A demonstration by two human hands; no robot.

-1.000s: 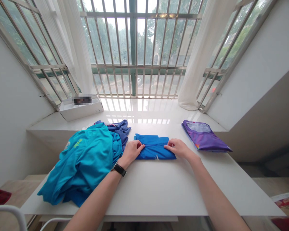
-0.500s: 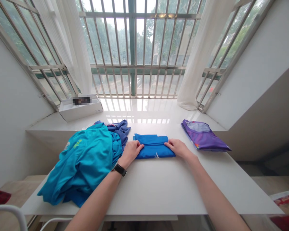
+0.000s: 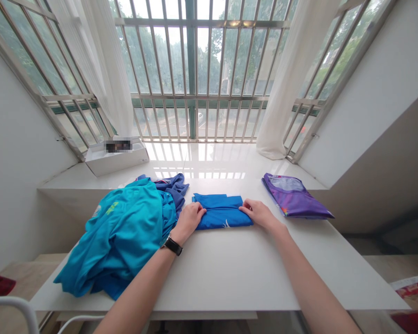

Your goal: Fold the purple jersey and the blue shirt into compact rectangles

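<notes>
A folded blue garment (image 3: pixel 226 217) lies flat on the white table in front of me, a small white mark near its front edge. At its left end, my left hand (image 3: pixel 190 217) has thumb and fingers pinched on the fold; a black-strapped watch is on that wrist. My right hand (image 3: pixel 257 213) pinches the opposite end of the same fold. The fingertips partly cover the cloth. Just left of my left hand is a loose heap with a teal shirt (image 3: pixel 128 227) on top and a dark blue garment (image 3: pixel 176 188) behind it.
A folded purple garment (image 3: pixel 301 199) lies on the right of the white table (image 3: pixel 237 273). On the windowsill stands an open white box (image 3: pixel 120 162) with a blurred-out item. White curtains (image 3: pixel 275 106) hang before the barred window. A white curved tube (image 3: pixel 17 304) is at lower left.
Both hands have shifted only slightly outward along the fold, fingers still closed. The blue garment lies nearly where it was, and the other things have not moved.
</notes>
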